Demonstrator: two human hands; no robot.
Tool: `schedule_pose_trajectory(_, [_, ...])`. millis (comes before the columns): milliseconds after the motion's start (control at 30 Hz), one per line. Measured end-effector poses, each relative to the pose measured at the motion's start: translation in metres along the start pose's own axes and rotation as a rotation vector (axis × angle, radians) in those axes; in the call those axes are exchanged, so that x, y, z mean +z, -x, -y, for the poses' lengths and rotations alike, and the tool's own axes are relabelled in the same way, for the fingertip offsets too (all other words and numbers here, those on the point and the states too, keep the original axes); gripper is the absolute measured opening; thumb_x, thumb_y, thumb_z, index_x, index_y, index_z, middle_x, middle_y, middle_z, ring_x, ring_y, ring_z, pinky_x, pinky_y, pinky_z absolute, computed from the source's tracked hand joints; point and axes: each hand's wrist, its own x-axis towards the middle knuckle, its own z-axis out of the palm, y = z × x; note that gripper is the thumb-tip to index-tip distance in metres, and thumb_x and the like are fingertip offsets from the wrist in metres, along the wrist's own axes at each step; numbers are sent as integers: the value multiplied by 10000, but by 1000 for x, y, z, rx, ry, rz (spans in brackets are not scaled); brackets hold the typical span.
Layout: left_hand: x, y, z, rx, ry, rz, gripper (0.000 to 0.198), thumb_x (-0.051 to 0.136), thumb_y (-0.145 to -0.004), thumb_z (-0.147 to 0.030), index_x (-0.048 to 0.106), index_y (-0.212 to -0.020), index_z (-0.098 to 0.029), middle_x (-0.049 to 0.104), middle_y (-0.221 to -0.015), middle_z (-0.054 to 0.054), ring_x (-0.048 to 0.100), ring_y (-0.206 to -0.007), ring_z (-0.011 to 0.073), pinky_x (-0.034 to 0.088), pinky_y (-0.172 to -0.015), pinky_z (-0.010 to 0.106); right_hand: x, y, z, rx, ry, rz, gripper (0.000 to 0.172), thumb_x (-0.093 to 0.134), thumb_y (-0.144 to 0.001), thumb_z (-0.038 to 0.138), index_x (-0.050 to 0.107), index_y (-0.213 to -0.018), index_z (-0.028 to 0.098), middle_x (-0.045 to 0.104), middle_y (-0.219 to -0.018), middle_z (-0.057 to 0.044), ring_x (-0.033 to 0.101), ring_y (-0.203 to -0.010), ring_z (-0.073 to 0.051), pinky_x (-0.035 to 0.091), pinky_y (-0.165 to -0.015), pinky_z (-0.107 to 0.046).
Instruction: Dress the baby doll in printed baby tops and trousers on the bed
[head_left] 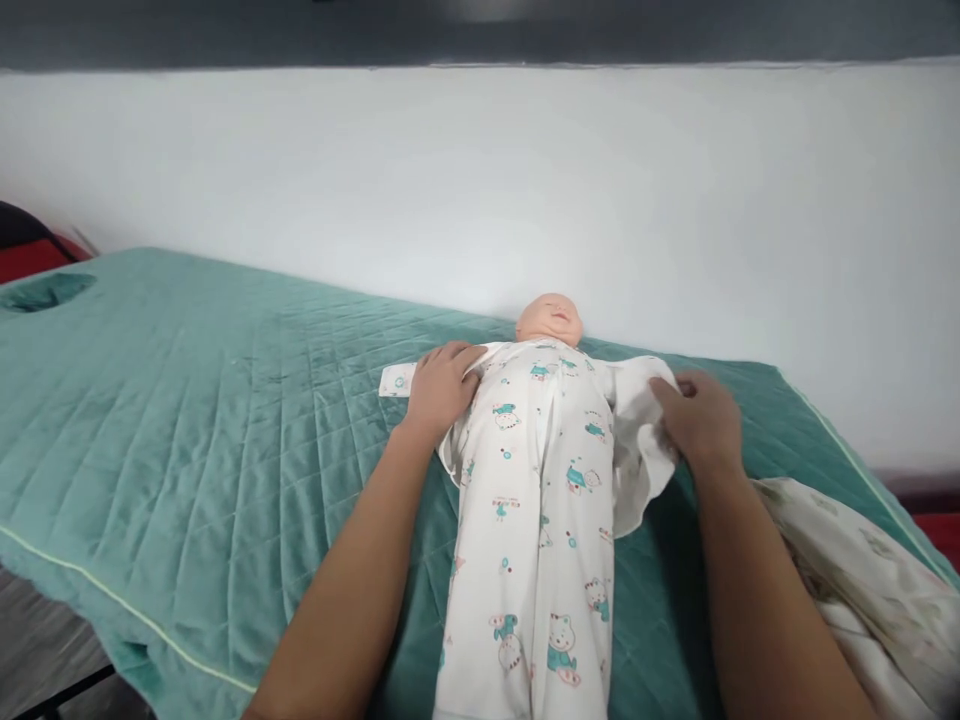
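Observation:
A baby doll (551, 318) lies on its back with its head toward the wall. Over its front spreads a long white baby garment (517, 480) printed with teal and pink bears. My left hand (442, 385) is closed around the garment near the shoulder on the left, and a printed sleeve end (396, 380) sticks out beyond it. On the other side my right hand (697, 415) pinches the edge of a plain white flap (641, 450), holding it out from the doll's side. The doll's arms and legs are hidden.
A green quilted cover (225, 420) lies under the doll, with a hole (49, 290) at far left. Bunched pale patterned cloth (862, 580) lies at lower right beside my forearm. A white wall (337, 190) stands right behind the doll's head.

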Motion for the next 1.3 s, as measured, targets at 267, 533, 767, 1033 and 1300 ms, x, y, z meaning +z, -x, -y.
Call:
schedule_pose_trajectory(267, [5, -1, -5, -166, 63, -136, 365, 471, -872, -164, 699, -1125, -296, 701, -1229, -20, 633, -1120, 212, 479, -950, 338, 17, 24, 22, -640, 47, -142, 447, 466, -817, 162, 615, -1238, 159, 603, -1320, -152, 502, -1269, -301, 370, -1106, -454])
schedule_pose_trajectory(533, [12, -4, 3, -330, 30, -217, 349, 458, -857, -137, 702, -1061, -282, 723, -1137, 14, 652, -1044, 240, 495, -856, 350, 30, 33, 18, -530, 221, 122, 566, 427, -848, 179, 491, -1405, 251, 490, -1521, -54, 379, -1411, -310, 258, -1172, -580])
schedule_pose_trajectory(767, [18, -3, 11, -152, 117, -283, 477, 401, -813, -13, 722, -1051, -274, 652, -1255, 17, 626, -1117, 208, 504, -889, 333, 21, 20, 2, -359, 311, 156, 509, 453, -850, 284, 570, -1344, 321, 528, -1484, -30, 402, -1382, -356, 276, -1132, -623])
schedule_pose_trajectory(1033, [9, -6, 5, -29, 42, -9, 464, 460, -830, -77, 660, -1191, -290, 590, -1386, 17, 510, -1285, 260, 440, -1055, 432, 23, 23, 9, -296, 352, 149, 518, 479, -851, 278, 551, -1363, 254, 560, -1424, -117, 455, -1328, -353, 316, -1112, -575])
schedule_pose_trajectory(1300, [1, -3, -8, -61, -135, 124, 435, 418, -954, -240, 494, -1378, -294, 556, -1419, 69, 472, -1310, 300, 348, -1118, 498, 26, 25, 11, -326, 379, 98, 509, 477, -839, 236, 562, -1341, 232, 628, -1288, -138, 548, -1176, -346, 387, -1021, -525])
